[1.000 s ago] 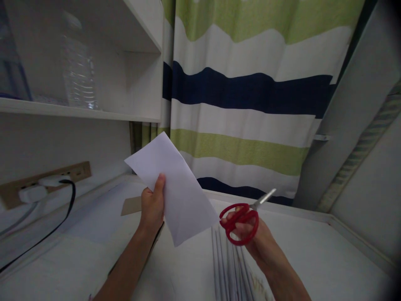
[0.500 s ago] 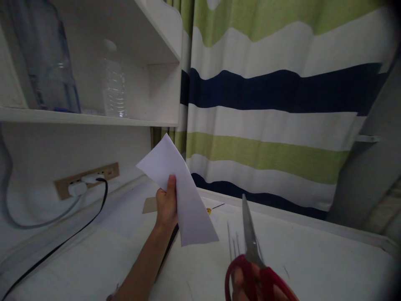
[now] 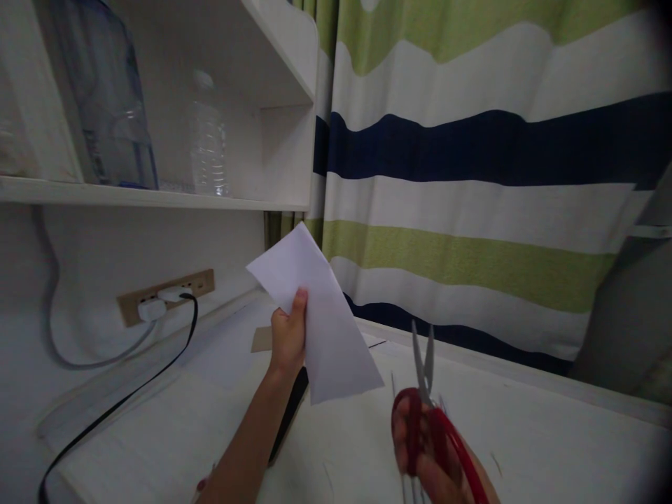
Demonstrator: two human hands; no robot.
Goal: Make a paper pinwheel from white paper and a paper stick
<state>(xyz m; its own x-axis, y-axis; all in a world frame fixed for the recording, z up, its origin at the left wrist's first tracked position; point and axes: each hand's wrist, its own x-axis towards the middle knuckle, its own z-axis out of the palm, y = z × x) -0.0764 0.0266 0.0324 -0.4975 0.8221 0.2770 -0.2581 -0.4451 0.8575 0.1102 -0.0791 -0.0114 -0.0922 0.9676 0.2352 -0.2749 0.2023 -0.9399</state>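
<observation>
Striped curtain (image 3: 472, 210) in green, white and navy bands hangs behind a white tabletop (image 3: 551, 441); white wall shelf (image 3: 157, 199) at upper left.

- Left hand (image 3: 288, 341): raised above the table, thumb pressed on the near face of a folded white paper sheet (image 3: 320, 315), fingers behind it. Sheet is held tilted in the air, lower corner free and unsupported.
- Right hand (image 3: 428, 462): at the bottom edge, partly cut off, fingers through the loops of red-handled steel scissors (image 3: 425, 413). Blades point up and are slightly parted, tips near the sheet's lower corner but apart from it.
- Shelf: clear plastic water bottle (image 3: 208, 133) and a large blue-tinted water jug (image 3: 105, 105).
- Wall: beige socket strip (image 3: 168, 295) with a white plug and a black cable (image 3: 126, 399) trailing along the table edge.
- Table: dark flat object (image 3: 288, 414) under the left forearm, kind unclear; small brown card piece (image 3: 261, 339).

Risks, as judgement: loose one-handed grip lets the sheet flex, so a cut may wander or tear. Left thumb sits close to any cutting line. Dim, blurred view hampers aim.
</observation>
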